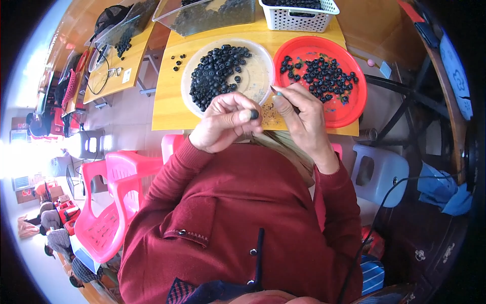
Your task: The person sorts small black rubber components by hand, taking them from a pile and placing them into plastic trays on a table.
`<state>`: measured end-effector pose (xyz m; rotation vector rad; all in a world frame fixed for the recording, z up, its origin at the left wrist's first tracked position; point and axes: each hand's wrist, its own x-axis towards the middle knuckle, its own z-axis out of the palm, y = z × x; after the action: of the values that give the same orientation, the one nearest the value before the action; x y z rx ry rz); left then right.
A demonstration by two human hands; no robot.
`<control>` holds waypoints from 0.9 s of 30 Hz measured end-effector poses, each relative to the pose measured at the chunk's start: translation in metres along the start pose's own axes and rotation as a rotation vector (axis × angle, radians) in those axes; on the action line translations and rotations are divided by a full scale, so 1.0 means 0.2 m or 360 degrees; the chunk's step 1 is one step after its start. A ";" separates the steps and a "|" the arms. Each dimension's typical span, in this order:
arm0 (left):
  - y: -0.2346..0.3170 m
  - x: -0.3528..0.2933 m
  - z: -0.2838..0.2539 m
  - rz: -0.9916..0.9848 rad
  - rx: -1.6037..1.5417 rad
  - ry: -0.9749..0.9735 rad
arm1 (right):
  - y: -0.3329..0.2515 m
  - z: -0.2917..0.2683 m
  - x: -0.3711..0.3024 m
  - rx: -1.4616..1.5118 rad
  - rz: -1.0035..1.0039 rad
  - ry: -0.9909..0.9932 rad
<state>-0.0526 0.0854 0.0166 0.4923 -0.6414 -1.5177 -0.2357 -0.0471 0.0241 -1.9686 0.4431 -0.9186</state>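
Note:
Between the thumb and fingers of my left hand [223,124] is a small black round part [254,114], held at the near edge of a round translucent tray [260,66]. A heap of similar black parts [215,76], some with a hole in the middle, fills much of that tray. My right hand [304,114] pinches a thin tool with a dark pointed tip [274,89]; most of it is hidden by the fingers, and its kind is unclear. The tip is apart from the held part. Beyond this hand, a round red tray [358,104] carries more black parts [324,76].
A clear bin [202,23] and a white perforated basket [298,20], both with black parts, stand at the back of the wooden table [167,101]. Small scraps [272,114] lie near its front edge. Pink chairs [109,213] stand left, a grey-blue stool [382,175] right.

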 end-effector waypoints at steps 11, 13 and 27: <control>0.00 0.02 -0.10 0.0004 -0.0084 0.0190 | -0.03 0.04 -0.03 0.0141 -0.0130 -0.0168; 0.00 0.02 -0.10 0.0008 -0.0116 0.0206 | -0.04 0.05 -0.02 0.0111 -0.0183 -0.0166; -0.01 0.03 -0.06 -0.0012 -0.0136 0.0279 | -0.03 0.11 -0.02 0.0230 -0.0108 -0.0015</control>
<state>-0.0466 0.0781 0.0070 0.5557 -0.4373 -1.4835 -0.2230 -0.0282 0.0201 -1.8645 0.2976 -0.9570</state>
